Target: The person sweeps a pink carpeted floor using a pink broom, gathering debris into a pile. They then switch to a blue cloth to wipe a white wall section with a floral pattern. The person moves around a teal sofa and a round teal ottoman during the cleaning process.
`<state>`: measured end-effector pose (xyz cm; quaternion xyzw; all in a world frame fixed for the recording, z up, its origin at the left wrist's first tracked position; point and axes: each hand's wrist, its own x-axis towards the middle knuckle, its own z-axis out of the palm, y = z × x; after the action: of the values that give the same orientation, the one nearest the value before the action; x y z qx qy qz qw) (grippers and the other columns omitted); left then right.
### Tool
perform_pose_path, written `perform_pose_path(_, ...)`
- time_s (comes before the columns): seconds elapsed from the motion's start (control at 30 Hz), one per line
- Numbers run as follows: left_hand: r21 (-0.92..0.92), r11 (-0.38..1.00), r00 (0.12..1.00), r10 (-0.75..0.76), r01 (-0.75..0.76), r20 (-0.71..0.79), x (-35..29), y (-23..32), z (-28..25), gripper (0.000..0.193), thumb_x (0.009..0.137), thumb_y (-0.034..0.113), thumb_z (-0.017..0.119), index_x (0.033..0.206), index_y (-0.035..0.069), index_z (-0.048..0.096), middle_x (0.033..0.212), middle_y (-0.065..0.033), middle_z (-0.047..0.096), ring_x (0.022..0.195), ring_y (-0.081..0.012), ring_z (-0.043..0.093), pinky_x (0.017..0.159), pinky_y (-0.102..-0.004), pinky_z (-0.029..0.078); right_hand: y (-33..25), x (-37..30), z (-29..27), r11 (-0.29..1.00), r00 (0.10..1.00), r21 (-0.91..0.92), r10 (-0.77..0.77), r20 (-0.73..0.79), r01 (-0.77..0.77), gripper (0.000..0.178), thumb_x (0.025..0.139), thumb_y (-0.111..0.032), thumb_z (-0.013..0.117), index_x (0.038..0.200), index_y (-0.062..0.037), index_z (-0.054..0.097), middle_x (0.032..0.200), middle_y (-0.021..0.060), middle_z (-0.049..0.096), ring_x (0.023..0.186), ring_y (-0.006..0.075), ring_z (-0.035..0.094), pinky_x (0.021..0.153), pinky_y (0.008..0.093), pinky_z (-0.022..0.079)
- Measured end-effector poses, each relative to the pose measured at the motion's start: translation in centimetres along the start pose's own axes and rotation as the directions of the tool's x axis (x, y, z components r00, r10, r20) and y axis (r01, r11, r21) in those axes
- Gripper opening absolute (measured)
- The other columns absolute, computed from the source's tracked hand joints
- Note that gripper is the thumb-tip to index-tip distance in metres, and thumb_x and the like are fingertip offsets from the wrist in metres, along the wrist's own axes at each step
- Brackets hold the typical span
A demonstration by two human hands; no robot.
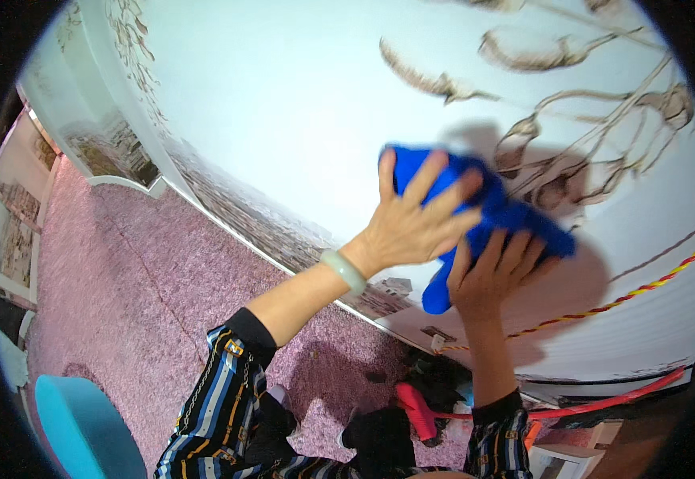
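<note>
A bright blue cloth (500,219), bunched and folded, lies against a white wall (267,104) printed with brown plants. My left hand (411,219), with a pale green bangle (342,271) at its wrist, presses on the cloth's left part, fingers spread over it. Lower and to the right, my right hand (487,275) has its fingers bent over the cloth's lower edge. A rounded flap of cloth hangs down between the two hands. The palms and the cloth's underside are hidden. Blur softens the fingertips.
A red and yellow twisted cord (611,306) runs along the wall at right, above a red hose-like strip (611,403). Pink carpet (140,263) covers the floor. A turquoise rounded seat (88,431) stands at lower left. Near my feet lies a bright red object (417,411).
</note>
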<state>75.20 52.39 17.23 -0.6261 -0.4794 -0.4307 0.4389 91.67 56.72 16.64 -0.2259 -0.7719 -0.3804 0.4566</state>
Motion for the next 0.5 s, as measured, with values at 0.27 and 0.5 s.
perform_pose_path(0.27,-0.002,0.983,0.965,0.178,-0.182,-0.19,-1.2,-0.7,1.2,0.032,0.078,0.029,0.059,0.109,0.024,0.06,0.135,-0.0005,0.048,0.13,-0.0291,0.036,0.104,-0.0588,0.015,0.6,-1.0,0.7,0.997,0.996,-0.068,0.036,-0.08,-0.041,0.054,0.091,-0.029,0.048,0.134,-0.0003,0.036,0.139,0.0235,0.034,0.131,0.042,0.027,0.106,0.0577,0.011)
perform_pose_path(0.5,-0.143,0.979,0.95,0.101,-0.148,-0.297,-8.6,0.7,1.7,0.04,0.077,0.024,0.059,0.114,0.012,0.056,0.134,-0.0112,0.046,0.128,-0.0322,0.037,0.104,-0.0562,0.02,-5.3,-4.6,3.7,0.997,0.971,0.072,-0.018,-0.24,0.037,0.057,0.086,-0.03,0.055,0.134,-0.0034,0.041,0.138,0.0184,0.04,0.133,0.0342,0.031,0.107,0.0541,0.013)
